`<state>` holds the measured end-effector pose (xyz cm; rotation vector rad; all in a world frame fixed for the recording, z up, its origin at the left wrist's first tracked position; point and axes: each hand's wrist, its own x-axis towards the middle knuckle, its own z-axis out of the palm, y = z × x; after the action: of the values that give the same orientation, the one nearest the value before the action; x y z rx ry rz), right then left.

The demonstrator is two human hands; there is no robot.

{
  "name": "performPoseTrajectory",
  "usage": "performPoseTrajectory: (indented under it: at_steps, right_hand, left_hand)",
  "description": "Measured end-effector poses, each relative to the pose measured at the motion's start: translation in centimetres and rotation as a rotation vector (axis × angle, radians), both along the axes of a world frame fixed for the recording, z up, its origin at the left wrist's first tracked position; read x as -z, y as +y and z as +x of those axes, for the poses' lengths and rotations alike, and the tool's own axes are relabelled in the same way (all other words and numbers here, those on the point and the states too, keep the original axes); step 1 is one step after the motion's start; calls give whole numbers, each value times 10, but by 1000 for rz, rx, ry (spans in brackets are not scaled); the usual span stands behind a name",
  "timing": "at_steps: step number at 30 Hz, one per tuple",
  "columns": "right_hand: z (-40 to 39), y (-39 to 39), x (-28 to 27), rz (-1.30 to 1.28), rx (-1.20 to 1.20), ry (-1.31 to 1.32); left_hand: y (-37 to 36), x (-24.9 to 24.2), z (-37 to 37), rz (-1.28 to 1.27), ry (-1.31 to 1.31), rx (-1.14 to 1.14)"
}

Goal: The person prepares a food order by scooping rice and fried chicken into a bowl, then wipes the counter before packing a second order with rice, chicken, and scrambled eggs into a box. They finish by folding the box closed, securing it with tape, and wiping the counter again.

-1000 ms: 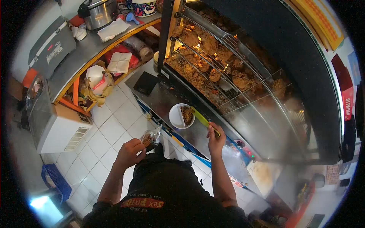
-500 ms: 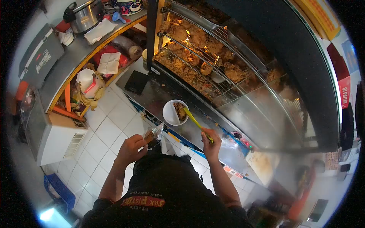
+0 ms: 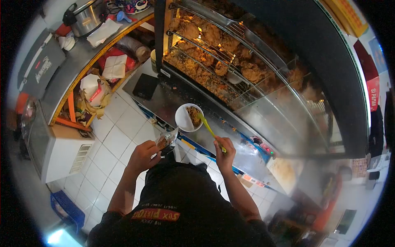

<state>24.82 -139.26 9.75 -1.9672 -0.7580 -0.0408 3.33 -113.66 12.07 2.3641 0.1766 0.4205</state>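
My left hand [image 3: 144, 157] pinches a small clear plastic bag [image 3: 168, 140] with some brown food inside, its open end toward the tub. In my right hand [image 3: 225, 155] is the handle of a yellow-green spoon [image 3: 208, 128]. The spoon's far end dips into a round white tub [image 3: 182, 118], among brown crumbly food [image 3: 193, 114] gathered on the tub's right side. This tub stands on the metal counter ledge [image 3: 163, 108], just beyond the bag.
A lit glass display cabinet [image 3: 284, 111] holds fried chicken [image 3: 212, 33] on racks behind the ledge. A black flat object [image 3: 146, 86] lies left of the tub. At the left, a side counter [image 3: 78, 61] carries a pot [image 3: 85, 18] and papers above a cluttered shelf.
The view has shifted slightly. The plastic bag sits a little higher and looks more spread. My right hand and the spoon have moved slightly left, the spoon still in the tub.
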Motion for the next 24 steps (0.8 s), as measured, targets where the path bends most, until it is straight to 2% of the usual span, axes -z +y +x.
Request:
performPoseTrajectory:
  at_steps: [13, 16, 18, 19, 20, 22, 24]
  right_hand:
    - [-7, -1, 16, -15, 107, 27]
    - [-5, -7, 19, 70, 147, 17]
    - [-2, -24, 20, 323, 293, 656]
    - [0, -31, 15, 460, 326, 673]
    - [3, -43, 16, 481, 350, 666]
    - [4, -80, 19, 751, 521, 823]
    - [-2, -133, 35, 864, 697, 776]
  left_hand:
    - [1, -1, 7, 16, 68, 42]
    - [-1, -3, 13, 20, 88, 50]
    - [-4, -5, 18, 16, 109, 69]
    - [-7, -6, 21, 26, 108, 91]
    - [-10, -6, 24, 49, 82, 102]
    - [-21, -9, 32, 96, 82, 132]
    - [-32, -1, 40, 90, 35, 171]
